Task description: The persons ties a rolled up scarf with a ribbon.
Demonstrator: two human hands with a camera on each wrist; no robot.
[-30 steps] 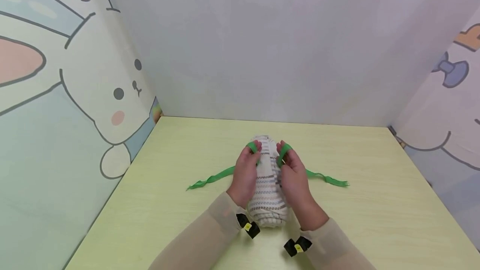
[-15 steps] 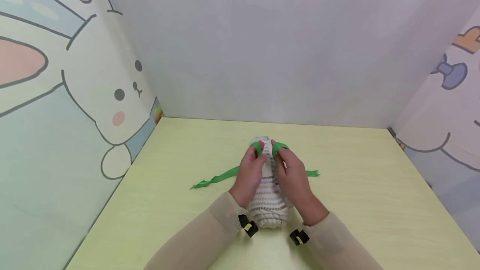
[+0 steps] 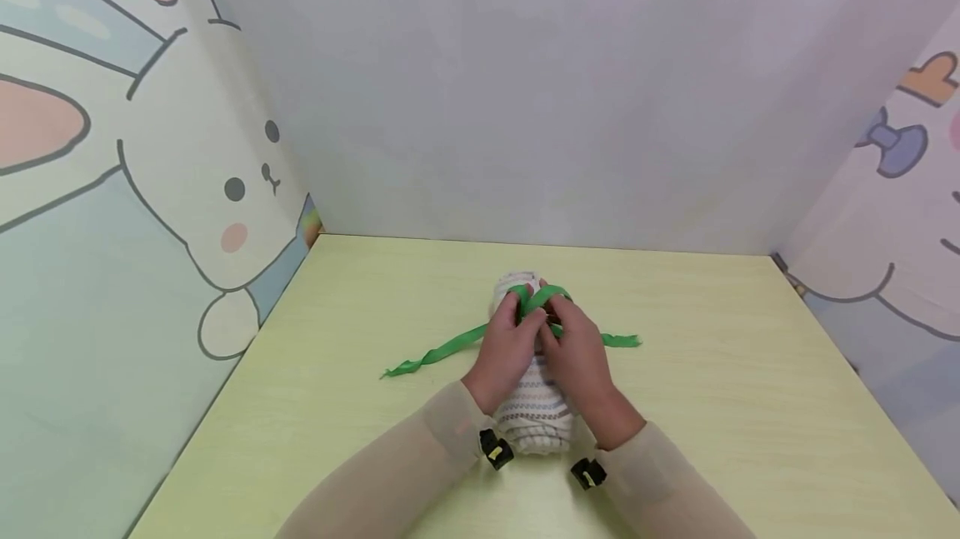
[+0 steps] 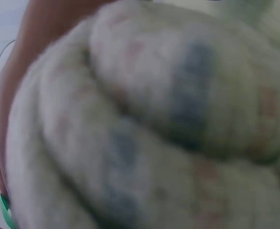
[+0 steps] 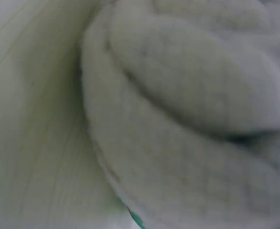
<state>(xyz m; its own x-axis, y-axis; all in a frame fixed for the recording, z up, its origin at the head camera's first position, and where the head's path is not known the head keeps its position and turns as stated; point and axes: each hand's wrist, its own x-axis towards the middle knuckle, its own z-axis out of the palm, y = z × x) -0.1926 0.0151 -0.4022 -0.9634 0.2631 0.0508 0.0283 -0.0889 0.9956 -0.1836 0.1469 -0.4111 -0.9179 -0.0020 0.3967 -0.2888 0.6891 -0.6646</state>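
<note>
A rolled striped towel [image 3: 536, 418] lies lengthwise in the middle of the table. Over its upper half, my left hand [image 3: 504, 358] pinches a loop of green ribbon [image 3: 447, 348], and my right hand [image 3: 581, 361] pinches another loop of it. The loops meet and seem to cross between the fingertips; the exact crossing is hidden by the fingers. One loose ribbon tail lies out to the left, a shorter visible one to the right. Blurred folds of the towel [image 4: 154, 105] fill the left wrist view. Its rolled end [image 5: 188, 119] fills most of the right wrist view.
The pale yellow-green table [image 3: 750, 372] spreads around the towel. A grey wall [image 3: 540, 106] stands behind it. Side panels with a cartoon rabbit [image 3: 195, 147] on the left and another cartoon figure on the right border the table.
Both hands have come closer together, bringing the two ribbon loops from apart to touching above the towel. The right ribbon tail has been drawn in and shows shorter.
</note>
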